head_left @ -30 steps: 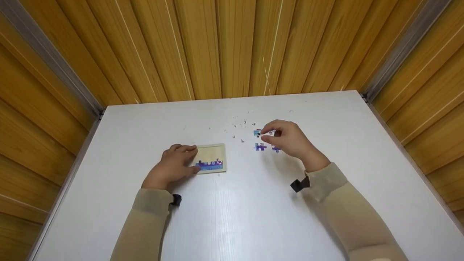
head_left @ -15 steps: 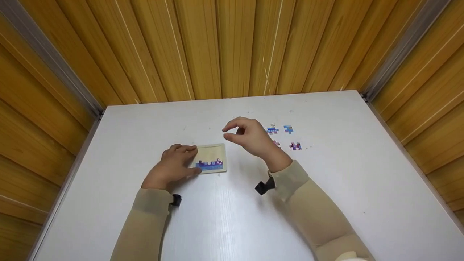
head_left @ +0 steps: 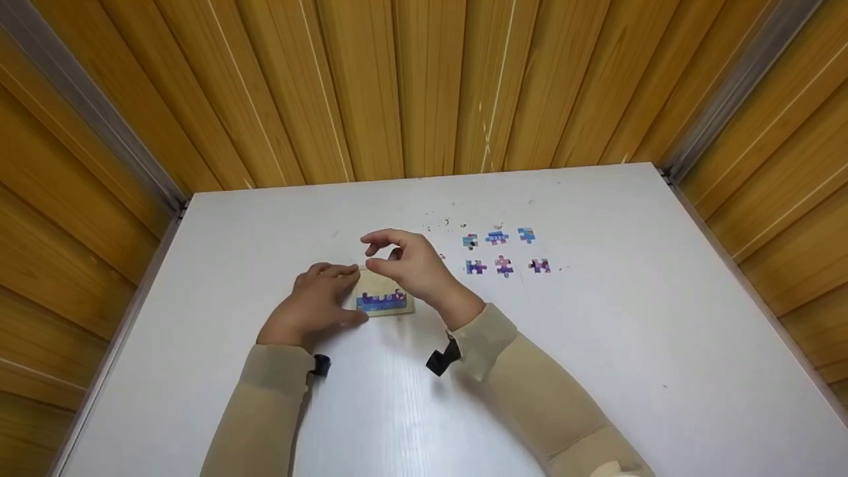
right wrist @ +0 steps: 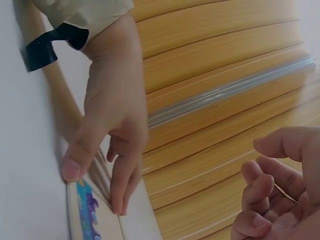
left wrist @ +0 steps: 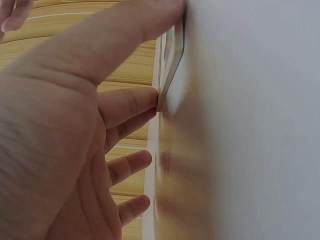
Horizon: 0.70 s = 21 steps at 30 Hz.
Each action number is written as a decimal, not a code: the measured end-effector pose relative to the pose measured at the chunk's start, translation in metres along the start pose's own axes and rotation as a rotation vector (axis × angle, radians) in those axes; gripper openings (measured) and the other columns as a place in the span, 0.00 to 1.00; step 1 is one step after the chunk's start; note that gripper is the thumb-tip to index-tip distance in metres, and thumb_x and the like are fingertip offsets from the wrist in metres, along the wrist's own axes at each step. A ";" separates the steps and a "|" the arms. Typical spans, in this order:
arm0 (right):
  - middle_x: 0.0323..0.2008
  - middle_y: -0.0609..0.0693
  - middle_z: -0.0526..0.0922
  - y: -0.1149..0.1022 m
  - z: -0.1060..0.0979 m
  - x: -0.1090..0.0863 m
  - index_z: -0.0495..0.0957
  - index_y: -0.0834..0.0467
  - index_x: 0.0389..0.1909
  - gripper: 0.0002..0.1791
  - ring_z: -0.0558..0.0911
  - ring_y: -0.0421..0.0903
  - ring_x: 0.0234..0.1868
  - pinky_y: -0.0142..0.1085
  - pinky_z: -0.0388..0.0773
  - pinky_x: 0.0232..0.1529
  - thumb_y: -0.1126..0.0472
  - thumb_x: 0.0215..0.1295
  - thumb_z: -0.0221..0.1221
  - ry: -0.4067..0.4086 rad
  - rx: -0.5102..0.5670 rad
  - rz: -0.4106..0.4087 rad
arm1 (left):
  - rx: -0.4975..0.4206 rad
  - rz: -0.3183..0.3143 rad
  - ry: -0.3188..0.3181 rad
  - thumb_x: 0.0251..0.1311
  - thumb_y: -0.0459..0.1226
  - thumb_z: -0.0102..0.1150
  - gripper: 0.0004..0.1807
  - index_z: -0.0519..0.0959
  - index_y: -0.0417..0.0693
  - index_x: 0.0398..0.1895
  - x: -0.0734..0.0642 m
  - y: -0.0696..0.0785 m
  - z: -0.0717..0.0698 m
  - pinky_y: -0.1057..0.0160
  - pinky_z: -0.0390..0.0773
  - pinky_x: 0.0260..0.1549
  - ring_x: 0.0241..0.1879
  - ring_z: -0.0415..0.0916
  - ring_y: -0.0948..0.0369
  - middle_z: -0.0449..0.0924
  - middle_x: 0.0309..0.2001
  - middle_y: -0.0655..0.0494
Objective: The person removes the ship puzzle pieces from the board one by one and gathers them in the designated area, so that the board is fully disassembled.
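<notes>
A small wooden puzzle tray [head_left: 374, 283] lies on the table, with a joined strip of blue and purple puzzle pieces [head_left: 381, 303] along its near side. My left hand [head_left: 317, 302] holds the tray's left side between thumb and forefinger; the thumb is at the near edge, the forefinger at the far corner. My right hand [head_left: 416, 266] hovers over the tray's far right part and hides it. Its thumb and forefinger [right wrist: 280, 172] stand apart with nothing seen between them, the other fingers loosely bent.
Several loose puzzle pieces [head_left: 504, 266] lie in two rows right of the tray. Dark specks [head_left: 447, 222] mark the white table [head_left: 371, 411] behind it. Wood-look panel walls [head_left: 430, 86] rise at the back and sides.
My right hand has moved left from above the loose pieces to over the tray, uncovering both rows. Its thumb and forefinger have spread. My left hand has stayed at the tray.
</notes>
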State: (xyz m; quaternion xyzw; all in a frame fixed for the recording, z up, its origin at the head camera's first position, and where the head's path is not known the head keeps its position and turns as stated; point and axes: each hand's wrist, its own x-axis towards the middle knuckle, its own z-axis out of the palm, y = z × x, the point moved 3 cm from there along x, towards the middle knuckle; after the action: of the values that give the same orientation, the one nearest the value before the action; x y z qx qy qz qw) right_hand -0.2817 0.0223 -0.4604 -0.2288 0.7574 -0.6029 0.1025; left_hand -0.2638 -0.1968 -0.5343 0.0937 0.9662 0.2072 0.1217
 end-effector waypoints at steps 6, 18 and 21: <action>0.57 0.57 0.89 0.019 0.010 0.003 0.85 0.55 0.71 0.24 0.75 0.39 0.32 0.29 0.76 0.37 0.62 0.76 0.69 -0.027 -0.035 0.026 | 0.004 0.011 -0.001 0.62 0.58 0.81 0.53 0.69 0.57 0.88 0.001 0.001 -0.002 0.22 0.60 0.84 0.90 0.53 0.41 0.66 0.89 0.56; 0.59 0.61 0.89 0.044 0.024 0.006 0.82 0.61 0.73 0.28 0.77 0.37 0.31 0.29 0.77 0.39 0.63 0.73 0.69 -0.084 -0.094 0.076 | 0.000 0.068 0.015 0.62 0.57 0.81 0.53 0.70 0.52 0.88 0.002 -0.002 0.000 0.26 0.55 0.86 0.89 0.56 0.41 0.69 0.87 0.52; 0.61 0.62 0.88 0.047 0.027 0.006 0.83 0.60 0.72 0.28 0.77 0.37 0.31 0.28 0.77 0.38 0.63 0.73 0.70 -0.107 -0.129 0.083 | -0.003 0.075 0.017 0.63 0.58 0.80 0.52 0.70 0.52 0.88 0.001 -0.002 0.000 0.26 0.55 0.86 0.88 0.55 0.40 0.69 0.87 0.52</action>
State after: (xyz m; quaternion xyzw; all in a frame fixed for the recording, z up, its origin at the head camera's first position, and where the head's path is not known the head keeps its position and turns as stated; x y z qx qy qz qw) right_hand -0.2858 0.0044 -0.5120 -0.2352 0.7968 -0.5353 0.1526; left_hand -0.2654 -0.1986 -0.5352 0.1278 0.9627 0.2139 0.1058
